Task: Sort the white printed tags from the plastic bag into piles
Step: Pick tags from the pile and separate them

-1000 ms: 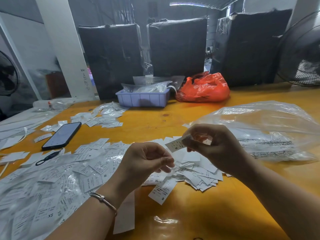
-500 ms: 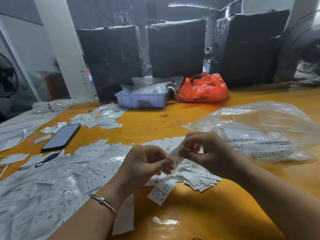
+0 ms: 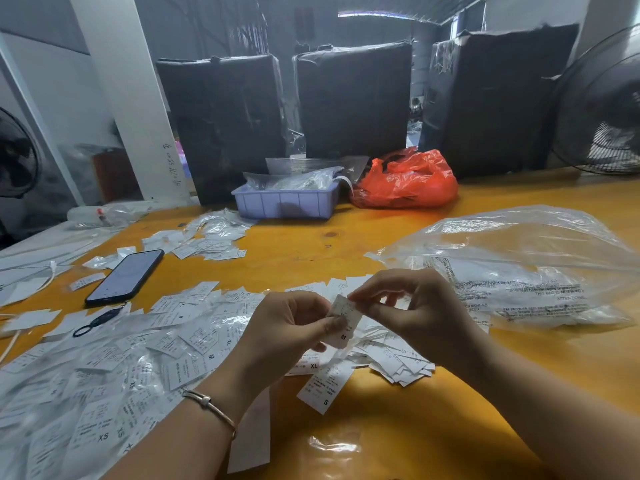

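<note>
Yellow desk: near edge bare; left hand, right hand both pinch M tag above loose pile; plastic bag right.

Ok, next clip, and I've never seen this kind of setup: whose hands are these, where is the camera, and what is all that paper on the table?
No machine here: a person works with bare hands, and the single camera sits on their head, looking forward and down. So the left hand, with a bracelet on its wrist, and the right hand are the wearer's own. Together they pinch one white tag printed with an M.

On the yellow table lie many loose white tags marked with sizes such as XS, S, M and XL. To the right lies a clear plastic bag. Further off are a dark phone, a lilac tray and a red bag. Fans and black-wrapped bundles stand behind.
</note>
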`<action>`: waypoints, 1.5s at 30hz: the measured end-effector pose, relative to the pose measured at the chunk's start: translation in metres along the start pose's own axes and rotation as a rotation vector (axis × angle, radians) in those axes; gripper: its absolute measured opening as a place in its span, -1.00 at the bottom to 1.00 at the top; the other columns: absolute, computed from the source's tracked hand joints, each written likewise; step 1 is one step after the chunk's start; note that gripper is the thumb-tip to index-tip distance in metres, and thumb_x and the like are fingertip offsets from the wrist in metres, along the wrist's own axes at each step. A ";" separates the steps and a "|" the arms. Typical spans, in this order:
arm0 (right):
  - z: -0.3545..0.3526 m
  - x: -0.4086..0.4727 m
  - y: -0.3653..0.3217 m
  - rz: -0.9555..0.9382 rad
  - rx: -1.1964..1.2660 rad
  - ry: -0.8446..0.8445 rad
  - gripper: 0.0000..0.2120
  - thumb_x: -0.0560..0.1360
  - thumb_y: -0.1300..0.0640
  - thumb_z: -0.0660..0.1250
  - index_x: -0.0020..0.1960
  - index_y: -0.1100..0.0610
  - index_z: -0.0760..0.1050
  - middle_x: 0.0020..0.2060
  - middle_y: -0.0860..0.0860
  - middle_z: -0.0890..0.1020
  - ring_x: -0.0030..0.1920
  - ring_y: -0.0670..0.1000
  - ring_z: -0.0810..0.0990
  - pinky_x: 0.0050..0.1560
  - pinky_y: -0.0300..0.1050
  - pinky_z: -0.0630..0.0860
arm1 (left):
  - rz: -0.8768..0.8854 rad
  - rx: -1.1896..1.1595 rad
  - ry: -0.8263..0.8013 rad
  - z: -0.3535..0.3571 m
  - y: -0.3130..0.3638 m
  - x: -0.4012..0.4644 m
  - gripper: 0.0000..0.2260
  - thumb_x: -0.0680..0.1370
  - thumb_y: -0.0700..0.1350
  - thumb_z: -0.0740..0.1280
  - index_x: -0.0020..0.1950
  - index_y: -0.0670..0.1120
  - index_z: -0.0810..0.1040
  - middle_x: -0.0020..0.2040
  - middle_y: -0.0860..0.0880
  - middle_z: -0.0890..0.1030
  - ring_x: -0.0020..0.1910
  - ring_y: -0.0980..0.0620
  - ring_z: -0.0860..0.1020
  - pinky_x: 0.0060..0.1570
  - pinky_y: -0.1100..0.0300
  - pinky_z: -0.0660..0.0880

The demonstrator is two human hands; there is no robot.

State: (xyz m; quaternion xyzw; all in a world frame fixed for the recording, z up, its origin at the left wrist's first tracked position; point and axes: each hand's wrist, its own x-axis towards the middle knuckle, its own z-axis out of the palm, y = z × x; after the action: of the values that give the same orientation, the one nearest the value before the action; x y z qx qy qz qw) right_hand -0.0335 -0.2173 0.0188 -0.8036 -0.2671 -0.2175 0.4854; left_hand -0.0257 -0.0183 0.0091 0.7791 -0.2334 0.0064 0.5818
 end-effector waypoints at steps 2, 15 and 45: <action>0.000 0.000 -0.001 0.019 0.034 -0.048 -0.87 0.40 0.34 0.45 -0.13 0.14 0.70 -0.25 -0.04 0.70 -0.24 -0.06 0.62 -0.27 -0.24 0.47 | 0.001 -0.008 0.012 0.000 0.000 0.000 -0.73 0.35 -0.02 0.47 -0.11 -0.22 0.67 -0.21 -0.09 0.73 -0.20 -0.05 0.71 -0.31 0.22 0.58; -0.013 0.006 0.002 0.180 0.082 -0.011 -0.81 0.43 0.38 0.37 -0.12 0.15 0.68 -0.20 0.02 0.69 -0.11 0.04 0.62 -0.06 0.06 0.57 | -0.013 -0.036 0.101 -0.003 0.001 0.002 -0.86 0.40 -0.16 0.47 -0.08 -0.18 0.65 -0.19 -0.12 0.73 -0.16 -0.09 0.71 -0.17 0.15 0.64; -0.026 0.011 0.013 0.461 0.133 0.031 -0.76 0.36 0.36 0.36 -0.40 0.10 0.58 -0.41 0.04 0.63 -0.43 -0.08 0.50 -0.38 -0.22 0.39 | 0.074 0.656 0.176 -0.017 -0.007 0.007 -0.69 0.54 0.04 0.35 0.29 0.15 0.48 0.31 0.24 0.41 0.35 0.30 0.23 0.35 0.16 0.26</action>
State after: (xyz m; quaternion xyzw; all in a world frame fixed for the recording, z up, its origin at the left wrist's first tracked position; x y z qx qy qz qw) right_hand -0.0187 -0.2430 0.0280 -0.8062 -0.0829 -0.0954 0.5780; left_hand -0.0127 -0.0040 0.0099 0.9121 -0.1961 0.1694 0.3176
